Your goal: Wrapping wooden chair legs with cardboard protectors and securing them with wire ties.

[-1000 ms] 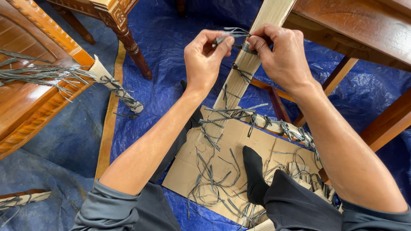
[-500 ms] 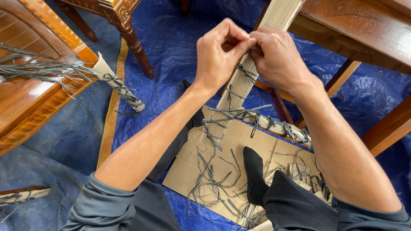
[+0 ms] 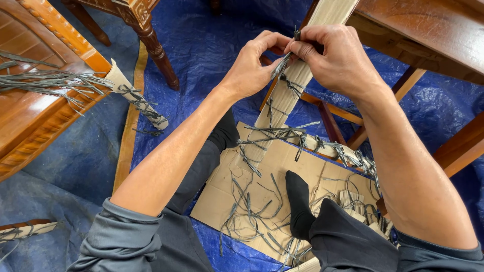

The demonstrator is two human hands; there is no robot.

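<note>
While both hands meet at the upper centre of the frame, the left hand (image 3: 249, 68) and right hand (image 3: 335, 60) pinch a grey strand (image 3: 282, 65) closed-fingered against a pale wrapped leg (image 3: 297, 80). Cut strands litter the cardboard (image 3: 282, 166) at lower centre.

Two hands, left (image 3: 249, 68) and right (image 3: 338, 60). One sheet of cardboard (image 3: 282, 166). One blue tarpaulin (image 3: 201, 45). Three paper-wrapped furniture legs bound with grey strips (image 3: 297, 80) (image 3: 133, 98) (image 3: 335, 151). One black sock (image 3: 298, 204). Loose grey strips on the cardboard are too many to count.
</note>
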